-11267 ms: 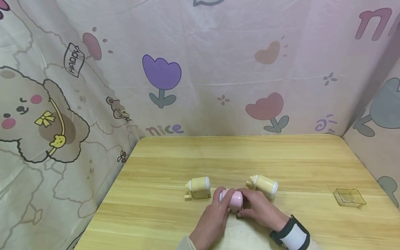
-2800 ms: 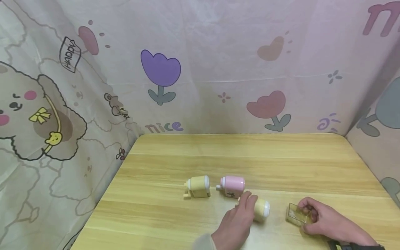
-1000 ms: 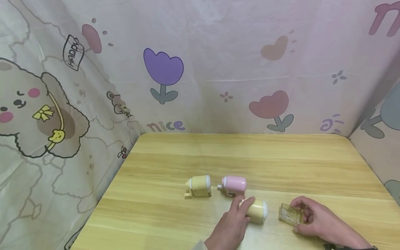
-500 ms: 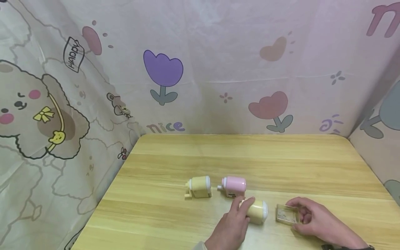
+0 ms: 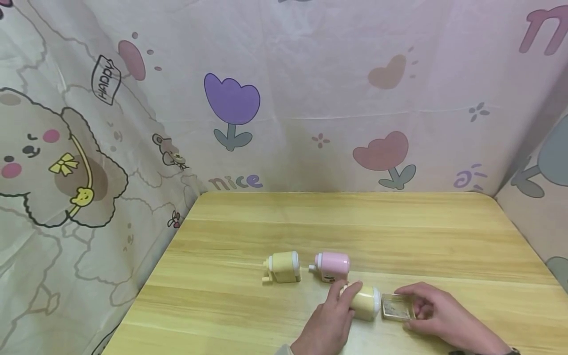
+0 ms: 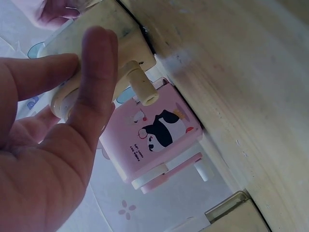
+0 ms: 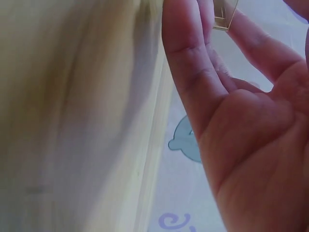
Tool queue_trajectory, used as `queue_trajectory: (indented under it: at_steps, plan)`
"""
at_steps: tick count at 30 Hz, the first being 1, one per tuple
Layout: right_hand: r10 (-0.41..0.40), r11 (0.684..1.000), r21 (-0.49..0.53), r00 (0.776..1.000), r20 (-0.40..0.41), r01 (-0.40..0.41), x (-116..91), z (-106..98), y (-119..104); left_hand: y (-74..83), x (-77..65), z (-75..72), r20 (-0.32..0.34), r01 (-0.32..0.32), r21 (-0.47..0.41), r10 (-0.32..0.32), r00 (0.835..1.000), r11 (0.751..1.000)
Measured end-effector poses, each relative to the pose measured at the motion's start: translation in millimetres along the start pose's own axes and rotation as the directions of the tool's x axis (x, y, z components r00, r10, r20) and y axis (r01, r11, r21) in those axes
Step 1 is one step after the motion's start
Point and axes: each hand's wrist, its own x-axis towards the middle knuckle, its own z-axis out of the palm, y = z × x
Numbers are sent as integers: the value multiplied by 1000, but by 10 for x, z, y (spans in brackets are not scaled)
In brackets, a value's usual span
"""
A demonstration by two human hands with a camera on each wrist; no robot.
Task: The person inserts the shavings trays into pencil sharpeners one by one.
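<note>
My left hand (image 5: pixel 326 320) grips a yellow crank pencil sharpener (image 5: pixel 366 301) on the table, fingers over its crank end; the white-rimmed end faces right. In the left wrist view, the crank handle (image 6: pixel 144 88) sticks out past the fingers. My right hand (image 5: pixel 437 310) pinches a clear yellowish shavings drawer (image 5: pixel 395 319) between thumb and fingers, close against the sharpener's white-rimmed end. Small bits lie inside the drawer. In the right wrist view only a corner of the drawer (image 7: pixel 223 21) shows past the fingers. Behind the left hand stands a pink pencil sharpener (image 5: pixel 335 264) with a panda picture.
Another yellow pencil sharpener (image 5: pixel 285 266) stands left of the pink one, its crank facing left. The wooden table (image 5: pixel 222 315) meets a patterned cloth (image 5: pixel 306 98) at its back and sides.
Over the last second my right hand brings the drawer left, up beside the held sharpener, while the left hand stays put. Earlier, both hands held the pink sharpener and the drawer lay far right.
</note>
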Motion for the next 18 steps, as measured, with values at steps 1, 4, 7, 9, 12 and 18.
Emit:
queue_trajectory:
  at_steps: [1,4,7,9,12,18]
  plan:
    - [-9,1000,4,1000,1,9,7,17,-6,2,2,-3,2,2,1,-2,1000,1000]
    - [-34,999,24,999,11,33,32,72,-17,3,2,-1,8,13,4,-13,1000,1000]
    - [-64,997,32,998,21,63,56,122,-27,5,0,1,14,21,7,-21,1000,1000]
    - [-87,996,27,996,21,86,72,148,-34,5,2,3,12,18,11,-18,1000,1000]
    - [-107,994,24,994,24,106,91,176,-49,2,4,7,6,11,18,-11,1000,1000]
    - [-118,993,13,993,18,118,108,206,-64,-3,3,10,-2,1,27,-1,1000,1000]
